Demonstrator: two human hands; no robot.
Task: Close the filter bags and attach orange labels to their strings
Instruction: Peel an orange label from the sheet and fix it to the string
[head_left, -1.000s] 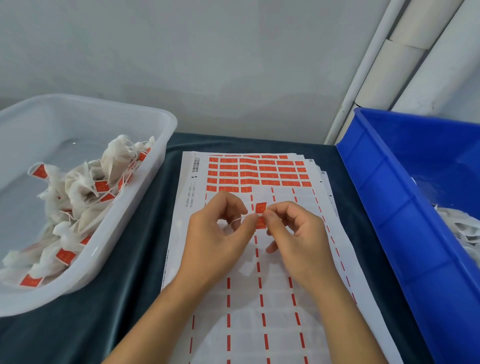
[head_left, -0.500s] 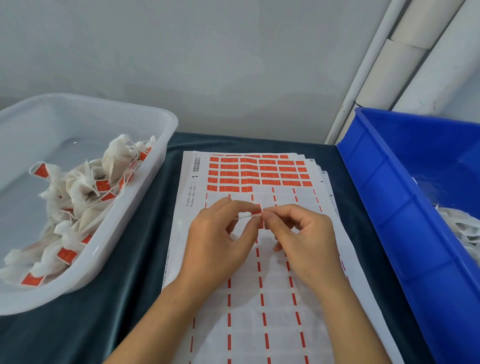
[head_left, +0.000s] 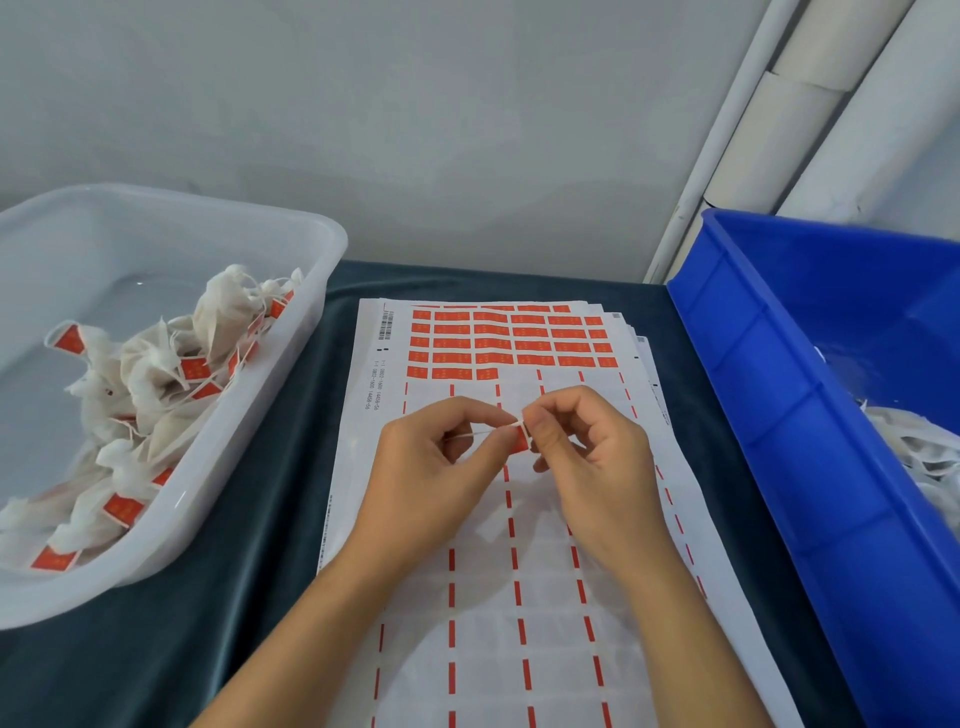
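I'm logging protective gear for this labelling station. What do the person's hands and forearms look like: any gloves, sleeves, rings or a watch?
Both the left hand and the right hand are bare: no gloves, and no rings show on the visible fingers. The forearms are uncovered down to the bottom edge of the picture, with no sleeve, watch or wristband in view. The fingernails look short and unpainted.

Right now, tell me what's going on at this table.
A person is tagging filter bags. The left hand pinches a thin white string while the right hand pinches an orange label at the string's end, above the label sheet, whose near rows are peeled off. The white tub on the left holds labelled bags; the blue bin on the right holds white bags without visible labels.
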